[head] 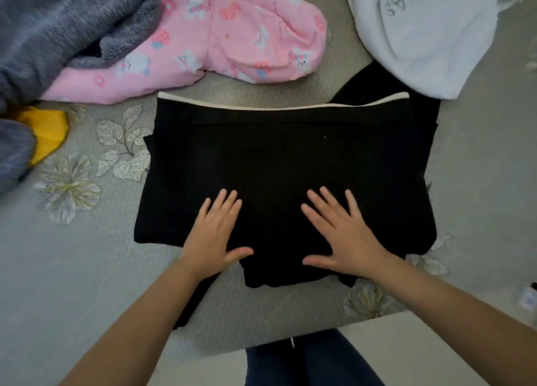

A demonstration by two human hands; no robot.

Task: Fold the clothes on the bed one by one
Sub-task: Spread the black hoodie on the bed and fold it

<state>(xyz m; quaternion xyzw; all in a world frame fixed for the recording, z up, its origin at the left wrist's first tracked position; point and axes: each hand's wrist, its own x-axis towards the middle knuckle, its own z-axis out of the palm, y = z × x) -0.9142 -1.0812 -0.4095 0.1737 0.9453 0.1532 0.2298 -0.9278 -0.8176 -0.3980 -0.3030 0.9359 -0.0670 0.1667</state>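
Note:
A black garment (279,159) with a white trim along its far edge lies folded into a rough rectangle in the middle of the bed (87,269). My left hand (215,231) rests flat on its near left part, fingers straight and close together. My right hand (343,234) presses flat on its near right part with fingers spread. Both palms face down on the fabric and neither grips it. A black flap sticks out under the near edge, and more black cloth shows at the far right.
A pink printed garment (220,37) lies at the back, a grey fuzzy garment (58,25) at the back left over a yellow cloth (48,133). A white garment (430,31) sits at the back right. The bed's near edge runs below my arms.

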